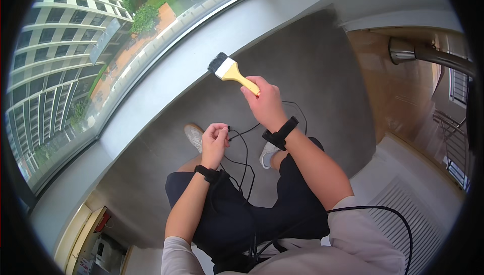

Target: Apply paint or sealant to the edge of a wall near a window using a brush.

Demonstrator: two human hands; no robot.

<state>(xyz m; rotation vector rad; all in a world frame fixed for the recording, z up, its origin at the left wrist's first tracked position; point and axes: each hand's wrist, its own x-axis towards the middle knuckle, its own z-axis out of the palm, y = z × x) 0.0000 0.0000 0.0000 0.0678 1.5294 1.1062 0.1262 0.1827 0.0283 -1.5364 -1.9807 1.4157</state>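
1. Nearest cam, at 6 o'clock: pale shirt (302,262), w/ dark shorts (237,224) just above and thick black cable (388,208) arcing off toward 4.
2. Approx. 12 o'clock, a bit above centre: flat paintbrush (232,72), i.e. yellow handle (243,79), whitish ferrule (226,67), dark bristles (218,63). Pointed w/ bristles to 10 o'clock, handle end to 4. Bristles over edge of pale windowsill (186,63) in this view; can't tell if touching.
3. At 1 o'clock, close to centre: R hand (264,102), clamped on rear of handle, ferrule and bristles left free.
4. At 8 o'clock, near centre: L hand (215,139), fingers curled in together, thin black cable (246,150) running just beside fingertips; can't tell if pinching any of it.
5. Handling, best guess: prob. light, maybe slightly head-heavy given wide ferrule. Handle stiff, smooth-looking, so poss. slick w/ damp skin. Bristles prob. soft + springy, apt to splay if pressed hard. Not esp. fragile.
6. Where to hold: handle, ideally at narrow neck behind ferrule for control; farther back, as now, for reach. Avoid gripping bristles.
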